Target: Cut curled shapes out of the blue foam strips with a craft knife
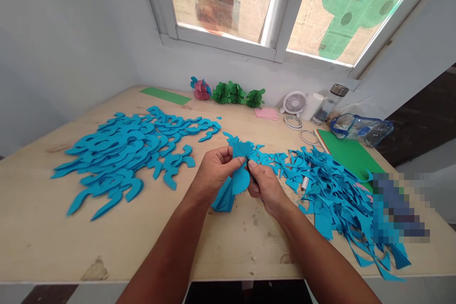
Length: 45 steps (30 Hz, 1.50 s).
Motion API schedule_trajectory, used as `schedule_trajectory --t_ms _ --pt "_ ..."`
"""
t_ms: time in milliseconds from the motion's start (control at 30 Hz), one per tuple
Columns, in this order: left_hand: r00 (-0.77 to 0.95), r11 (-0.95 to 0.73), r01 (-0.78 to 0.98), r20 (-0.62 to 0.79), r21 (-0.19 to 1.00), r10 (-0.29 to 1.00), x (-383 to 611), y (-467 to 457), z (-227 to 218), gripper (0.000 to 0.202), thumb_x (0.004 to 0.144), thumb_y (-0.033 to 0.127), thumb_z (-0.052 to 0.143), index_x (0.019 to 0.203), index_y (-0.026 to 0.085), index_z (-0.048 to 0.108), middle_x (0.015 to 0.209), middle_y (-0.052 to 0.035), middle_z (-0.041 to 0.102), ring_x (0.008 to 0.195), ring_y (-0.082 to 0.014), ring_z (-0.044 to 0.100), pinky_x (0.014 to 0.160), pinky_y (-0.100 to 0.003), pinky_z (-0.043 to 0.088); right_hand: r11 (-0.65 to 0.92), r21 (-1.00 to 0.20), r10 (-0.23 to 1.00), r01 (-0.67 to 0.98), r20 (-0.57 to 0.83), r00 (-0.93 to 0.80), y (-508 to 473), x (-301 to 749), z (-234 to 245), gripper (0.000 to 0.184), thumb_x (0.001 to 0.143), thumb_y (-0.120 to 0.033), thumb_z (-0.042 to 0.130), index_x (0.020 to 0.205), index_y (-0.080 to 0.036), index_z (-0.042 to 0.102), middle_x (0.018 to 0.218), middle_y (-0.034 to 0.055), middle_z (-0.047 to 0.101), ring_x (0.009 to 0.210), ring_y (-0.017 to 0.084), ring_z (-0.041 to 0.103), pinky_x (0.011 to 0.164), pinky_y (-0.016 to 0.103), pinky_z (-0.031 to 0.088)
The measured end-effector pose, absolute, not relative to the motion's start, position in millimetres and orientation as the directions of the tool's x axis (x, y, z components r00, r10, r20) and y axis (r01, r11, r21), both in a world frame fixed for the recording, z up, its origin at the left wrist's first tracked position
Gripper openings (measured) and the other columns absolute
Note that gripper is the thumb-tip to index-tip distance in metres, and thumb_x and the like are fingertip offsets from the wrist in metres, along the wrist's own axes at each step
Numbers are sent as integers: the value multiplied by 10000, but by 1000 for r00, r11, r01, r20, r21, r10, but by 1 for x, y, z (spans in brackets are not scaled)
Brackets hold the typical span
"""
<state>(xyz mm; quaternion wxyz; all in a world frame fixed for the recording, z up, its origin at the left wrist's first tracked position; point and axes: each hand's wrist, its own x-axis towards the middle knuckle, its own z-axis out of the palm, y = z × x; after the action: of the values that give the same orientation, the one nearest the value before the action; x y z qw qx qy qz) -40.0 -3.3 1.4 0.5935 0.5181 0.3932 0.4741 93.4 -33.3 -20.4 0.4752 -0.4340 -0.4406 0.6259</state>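
My left hand (221,166) pinches a folded piece of blue paper (241,179) with a rounded edge, above the middle of the table. Close against it, my right hand (266,184) is closed on dark scissors (253,176), mostly hidden by the fingers, with the blades at the paper's edge. Under my hands lie more blue paper sheets (223,199). To the left spreads a heap of curved blue paper cutouts (117,140). Jagged blue paper scraps (327,185) are piled on the right, and a white marker (305,183) lies among them.
Along the wall stand a pink paper ornament (202,90), green paper ornaments (228,92), a small fan (294,102) and a glass bottle (329,104). Tape rolls (293,122), green sheets (352,154) and a clear pouch (363,129) lie at the right. A green strip (166,95) lies at the back left.
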Motion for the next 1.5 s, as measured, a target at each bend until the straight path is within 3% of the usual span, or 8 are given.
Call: schedule_trajectory --t_ms 567,1000,1500 --pt "227 13 -107 12 994 974 -39 -4 5 175 646 305 677 648 149 598 612 12 569 563 -109 492 511 -226 368 -122 -981 985 -151 -101 -141 -33 93 -24 551 736 -645 557 471 -207 354 350 -88 274 340 47 177 381 248 91" --pt "222 -3 -100 26 995 975 -40 -5 6 180 625 319 682 615 160 597 581 -5 583 567 -143 542 479 -232 384 -170 -971 978 -168 -144 -153 -33 95 -22 560 716 -653 578 458 -208 357 338 -83 287 335 49 175 376 244 88" --pt "273 9 -93 17 996 962 -42 -3 6 220 632 334 697 616 151 577 589 9 533 549 -110 454 490 -224 336 -171 -973 978 -156 -148 -148 -32 93 -23 553 705 -667 569 474 -210 362 329 -87 291 330 45 168 370 240 85"
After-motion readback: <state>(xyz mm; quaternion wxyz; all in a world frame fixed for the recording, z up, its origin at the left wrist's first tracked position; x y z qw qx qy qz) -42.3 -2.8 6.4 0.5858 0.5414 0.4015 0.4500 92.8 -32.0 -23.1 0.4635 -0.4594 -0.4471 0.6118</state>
